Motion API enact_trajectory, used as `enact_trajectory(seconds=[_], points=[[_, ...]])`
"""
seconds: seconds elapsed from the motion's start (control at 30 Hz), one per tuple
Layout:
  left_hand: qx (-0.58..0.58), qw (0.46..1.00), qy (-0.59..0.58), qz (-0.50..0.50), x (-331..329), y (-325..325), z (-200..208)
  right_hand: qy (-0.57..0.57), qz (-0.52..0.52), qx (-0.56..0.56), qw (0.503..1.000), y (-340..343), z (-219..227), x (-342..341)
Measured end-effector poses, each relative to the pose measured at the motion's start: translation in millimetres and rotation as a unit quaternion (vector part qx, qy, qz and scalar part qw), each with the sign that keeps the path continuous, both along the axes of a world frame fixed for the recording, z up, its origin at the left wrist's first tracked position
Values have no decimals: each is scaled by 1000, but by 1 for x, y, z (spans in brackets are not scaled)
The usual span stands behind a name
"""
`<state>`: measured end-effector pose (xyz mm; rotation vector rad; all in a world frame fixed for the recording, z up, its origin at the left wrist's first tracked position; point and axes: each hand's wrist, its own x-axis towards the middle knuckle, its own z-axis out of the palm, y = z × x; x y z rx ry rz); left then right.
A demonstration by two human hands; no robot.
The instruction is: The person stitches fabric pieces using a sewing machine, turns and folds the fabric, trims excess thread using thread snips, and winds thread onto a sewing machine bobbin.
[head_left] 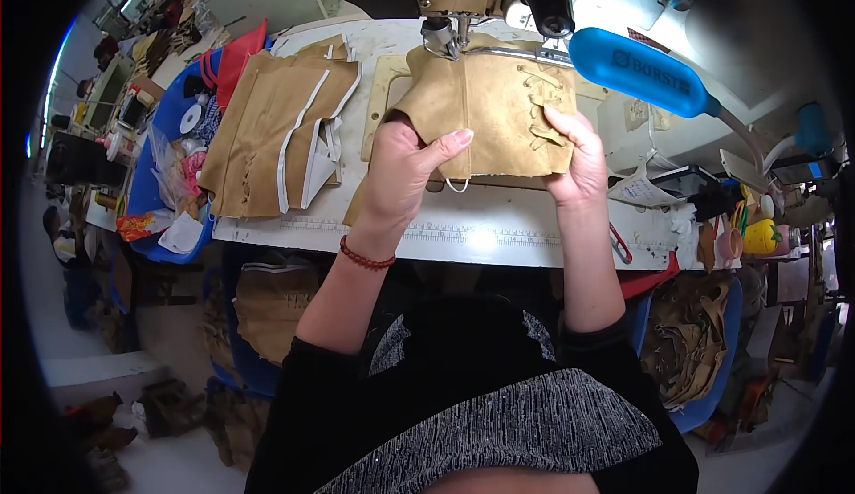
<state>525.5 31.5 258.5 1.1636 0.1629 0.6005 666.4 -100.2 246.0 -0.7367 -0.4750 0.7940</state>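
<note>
A tan suede-like piece [500,124], with a seam down its middle and lacing along its right side, lies under the presser foot [445,38] of a sewing machine [459,2]. My left hand [403,163] grips its lower left part, thumb on top beside the seam and most fingers hidden beneath. At the laced right edge, my right hand [581,157] holds the same piece, with its thumb over the laces. A white cord loop [458,186] pokes out below the seam. The needle tip cannot be made out.
More tan pieces with white edging [276,129] lie left on the white table [419,243]. Blue bins [142,193] [704,409] flank the table. A blue lamp-like fitting [637,71] hangs at right, near a phone-like device [690,178] and red-handled tool [621,243].
</note>
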Motion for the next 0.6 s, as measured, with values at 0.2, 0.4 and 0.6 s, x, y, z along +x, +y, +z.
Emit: enact_trajectory(seconds=[0.2, 0.4, 0.6], points=[[-8, 1000, -6, -4, 0, -2, -2, 167, -27, 67, 983, 8, 3, -8], [-42, 999, -5, -17, 2, -1, -2, 174, -48, 177, 968, 19, -3, -14], [-94, 995, 0, -43, 0, 2, -9, 115, -138, 111, 977, 25, 1, -24]])
